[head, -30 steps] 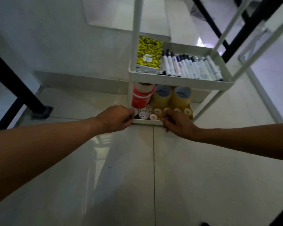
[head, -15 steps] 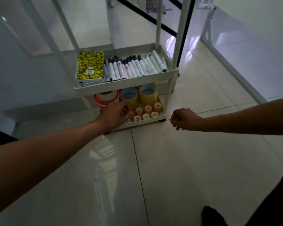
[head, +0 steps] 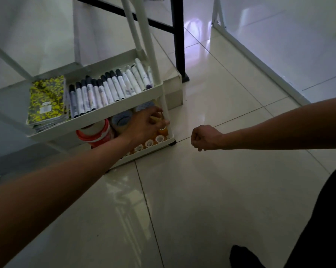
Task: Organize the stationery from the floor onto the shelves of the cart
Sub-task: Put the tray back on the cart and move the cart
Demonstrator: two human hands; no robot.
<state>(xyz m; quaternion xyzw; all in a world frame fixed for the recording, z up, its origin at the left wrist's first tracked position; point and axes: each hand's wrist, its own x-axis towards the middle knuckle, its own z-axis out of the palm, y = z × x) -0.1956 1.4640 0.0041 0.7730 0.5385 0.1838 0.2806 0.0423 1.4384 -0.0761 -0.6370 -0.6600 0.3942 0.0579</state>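
I see my left hand (head: 143,124) reaching into the bottom shelf of the white plastic cart (head: 143,151), its fingers (head: 159,122) curled around a small pale roll of tape (head: 155,118) among the others there. Just below those fingers, small tape rolls (head: 153,142) with white cores and amber sides line the shelf's front lip; beside my wrist sits a fat roll with a glossy red-orange rim (head: 94,132), and behind the knuckles stand wide tan rolls (head: 122,119) seen from above. One shelf up, well above the fingers, smooth white cylindrical markers (head: 105,89) with black caps lie side by side, next to a flat stack of notebooks (head: 46,99) with a speckled yellow-and-black cover. My right hand (head: 204,137) hangs over the shiny tiled floor (head: 202,190), apart from the cart's corner, fingers curled into a fist holding nothing that I can see.
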